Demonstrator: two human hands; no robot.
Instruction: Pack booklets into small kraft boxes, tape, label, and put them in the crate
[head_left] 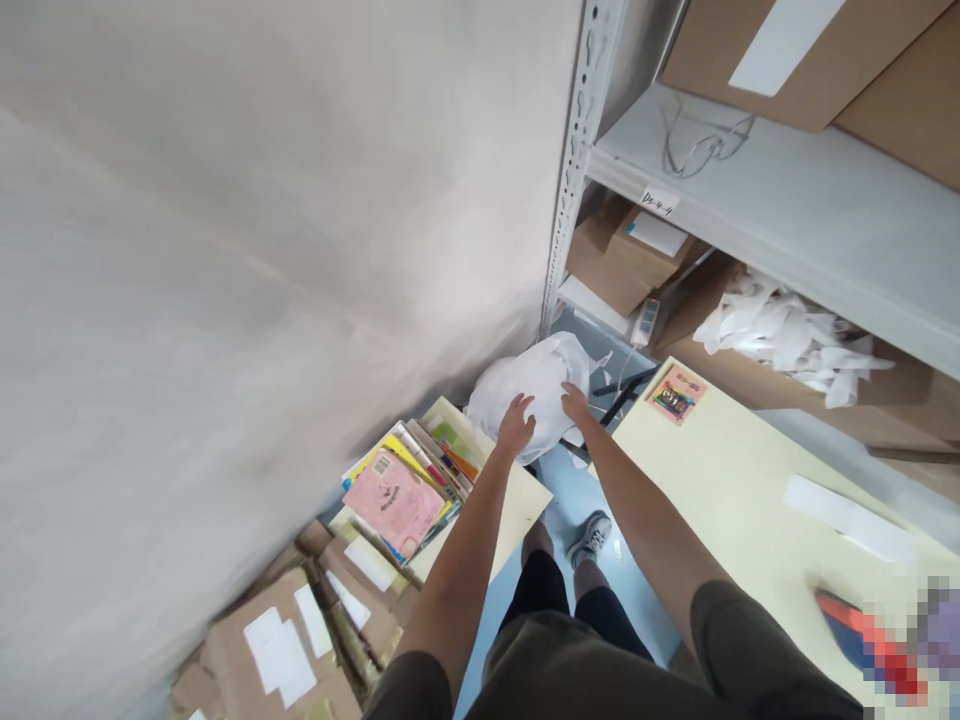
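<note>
Bag [541, 372] at hands [517, 426], carton [750, 374] of white strips [784, 328]

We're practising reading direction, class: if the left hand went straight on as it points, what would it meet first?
Most likely the white bag: the left hand points towards it, though depth is unclear and they may already touch.

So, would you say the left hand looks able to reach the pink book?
Probably yes: the pink book lies uncovered atop its stack, near the left forearm; the left hand is at the white plastic bag.
</note>
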